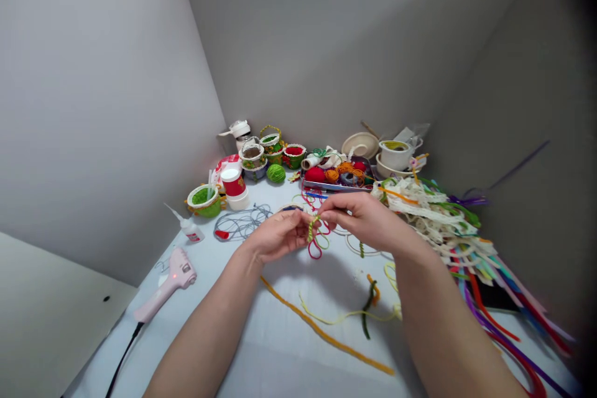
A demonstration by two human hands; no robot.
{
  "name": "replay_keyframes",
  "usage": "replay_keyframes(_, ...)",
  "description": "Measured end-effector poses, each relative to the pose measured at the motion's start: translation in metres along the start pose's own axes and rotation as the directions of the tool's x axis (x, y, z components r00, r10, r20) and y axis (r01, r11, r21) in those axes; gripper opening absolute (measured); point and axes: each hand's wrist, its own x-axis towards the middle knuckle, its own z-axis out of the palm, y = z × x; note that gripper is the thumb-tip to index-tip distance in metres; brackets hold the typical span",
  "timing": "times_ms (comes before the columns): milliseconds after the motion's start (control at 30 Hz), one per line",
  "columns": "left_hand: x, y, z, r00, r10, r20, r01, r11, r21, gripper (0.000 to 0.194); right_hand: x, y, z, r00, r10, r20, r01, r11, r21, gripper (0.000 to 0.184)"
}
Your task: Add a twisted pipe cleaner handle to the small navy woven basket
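Observation:
Over the middle of the table, both hands meet at a small twisted cord in yellow-green, with loops of red yarn and green yarn hanging below it. My left hand pinches the cord between thumb and fingers, palm turned upward. From the other side my right hand pinches the cord's upper end with thumb and forefinger. Beneath the hands, an orange pipe cleaner lies slantwise on the table. Beside it are a pale yellow yarn strand and a short dark green pipe cleaner.
At left lie a pink glue gun, its light red, and a glue bottle. Behind stand small decorated baskets, a green yarn ball and a tray of yarn. Lace and colourful pipe cleaners heap at right.

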Motion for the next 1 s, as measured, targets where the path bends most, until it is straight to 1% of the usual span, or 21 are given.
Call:
replay_keyframes(100,-0.0005,0.0004,-0.0001,0.997,-0.062,0.045,0.062,0.998,0.001,0.035,-0.0001,-0.0006,0.0006,0.999,0.0,0.044,0.001,1.0,-0.022,0.022)
replay_keyframes(167,-0.0007,0.0004,0.0002,0.992,-0.091,0.084,0.091,0.996,-0.001,0.031,0.0005,-0.0008,0.0013,0.999,0.002,0.044,-0.001,1.0,-0.026,0.022)
replay_keyframes(267,-0.0013,0.0004,0.0,0.989,-0.104,0.108,0.107,0.994,-0.024,0.028,0.0011,-0.0005,0.0013,0.999,0.002,0.035,-0.001,1.0,-0.025,0.022)
replay_keyframes(400,-0.0019,0.0005,-0.0004,0.989,-0.112,0.101,0.117,0.992,-0.042,0.026,0.0,-0.0009,-0.0001,1.0,0.002,0.023,-0.001,0.999,-0.034,0.022)
replay_keyframes(500,-0.0022,0.0016,-0.0001,0.988,-0.13,0.077,0.132,0.991,-0.02,0.025,-0.0014,-0.0018,-0.0009,0.999,-0.006,0.044,0.009,0.999,-0.054,0.021)
replay_keyframes(633,-0.0025,0.0035,0.0006,0.984,-0.16,0.073,0.16,0.987,0.008,0.023,-0.0021,-0.0025,-0.0012,0.998,-0.008,0.063,0.014,0.996,-0.086,0.021)
replay_keyframes(800,-0.0026,0.0031,0.0015,0.992,-0.118,0.037,0.117,0.993,0.014,0.023,-0.0017,-0.0035,-0.0011,0.999,0.002,0.036,0.001,0.997,-0.082,0.021)
replay_keyframes(1000,-0.0019,0.002,0.0032,0.999,-0.047,-0.019,0.048,0.995,0.091,0.025,-0.001,-0.0049,-0.0002,1.0,0.005,0.025,-0.004,0.998,-0.07,0.022)
